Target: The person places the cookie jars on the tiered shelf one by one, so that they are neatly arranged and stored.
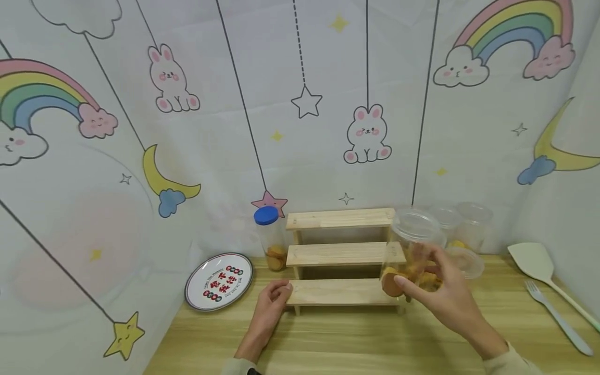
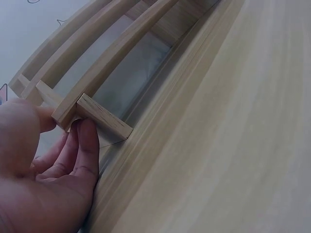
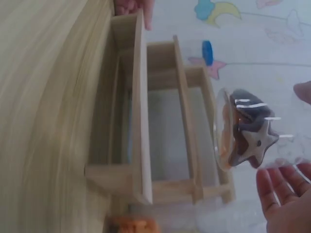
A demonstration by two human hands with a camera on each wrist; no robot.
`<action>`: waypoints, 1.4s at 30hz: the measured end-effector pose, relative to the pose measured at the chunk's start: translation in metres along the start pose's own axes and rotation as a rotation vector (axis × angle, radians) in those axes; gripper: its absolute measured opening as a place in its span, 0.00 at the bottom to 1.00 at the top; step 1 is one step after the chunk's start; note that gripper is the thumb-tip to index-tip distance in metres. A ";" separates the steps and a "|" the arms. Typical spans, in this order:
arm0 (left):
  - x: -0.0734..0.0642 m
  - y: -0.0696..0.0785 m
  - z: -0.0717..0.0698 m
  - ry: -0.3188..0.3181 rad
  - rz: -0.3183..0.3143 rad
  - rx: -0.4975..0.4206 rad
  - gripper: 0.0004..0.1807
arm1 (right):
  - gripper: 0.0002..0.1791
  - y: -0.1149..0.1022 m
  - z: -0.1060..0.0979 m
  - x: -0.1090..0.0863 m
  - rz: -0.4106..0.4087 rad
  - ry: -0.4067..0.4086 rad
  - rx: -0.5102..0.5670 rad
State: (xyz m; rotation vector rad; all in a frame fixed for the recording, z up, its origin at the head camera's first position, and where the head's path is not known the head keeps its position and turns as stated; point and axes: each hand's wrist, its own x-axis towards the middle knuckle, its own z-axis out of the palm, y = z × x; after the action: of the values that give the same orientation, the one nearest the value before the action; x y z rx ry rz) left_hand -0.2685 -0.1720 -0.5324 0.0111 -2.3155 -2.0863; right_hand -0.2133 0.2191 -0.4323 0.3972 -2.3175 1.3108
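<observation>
A three-tier wooden step shelf [image 1: 344, 291] stands on the table. Its lowest step is pinched at the left end by my left hand [image 1: 269, 307], with the thumb [image 2: 46, 119] above the board and the other fingers [image 2: 87, 141] below it. My right hand [image 1: 447, 291] holds a clear lidded jar [image 1: 396, 255] at the shelf's right end. Brown cookie-like pieces lie at the jar's bottom; one star-shaped piece [image 3: 257, 143] shows through the wall in the right wrist view. In that view the jar is off the table, beside the steps.
A blue-lidded jar [image 1: 269, 239] stands left of the shelf, near a white plate [image 1: 217, 281] with red lettering. More clear jars [image 1: 473, 224] stand behind my right hand. A spatula [image 1: 534, 263] and a fork [image 1: 558, 315] lie at the right. Printed cloth hangs behind.
</observation>
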 end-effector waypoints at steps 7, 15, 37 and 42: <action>-0.001 0.000 0.000 -0.009 0.006 -0.026 0.25 | 0.37 -0.006 0.031 0.027 -0.027 -0.002 0.106; 0.000 -0.002 -0.003 0.008 0.027 0.022 0.23 | 0.45 -0.043 0.062 0.080 -0.035 -0.038 0.156; 0.000 -0.003 0.000 -0.013 0.032 0.024 0.25 | 0.47 -0.057 0.154 0.180 0.069 -0.043 0.189; 0.000 -0.003 -0.001 -0.016 0.030 0.019 0.25 | 0.49 -0.054 0.159 0.175 0.035 -0.004 0.062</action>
State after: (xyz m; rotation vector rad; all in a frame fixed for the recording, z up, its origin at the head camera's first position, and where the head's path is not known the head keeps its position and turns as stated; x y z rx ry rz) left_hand -0.2687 -0.1730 -0.5349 -0.0406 -2.3296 -2.0580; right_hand -0.3766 0.0494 -0.3747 0.3814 -2.3005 1.4030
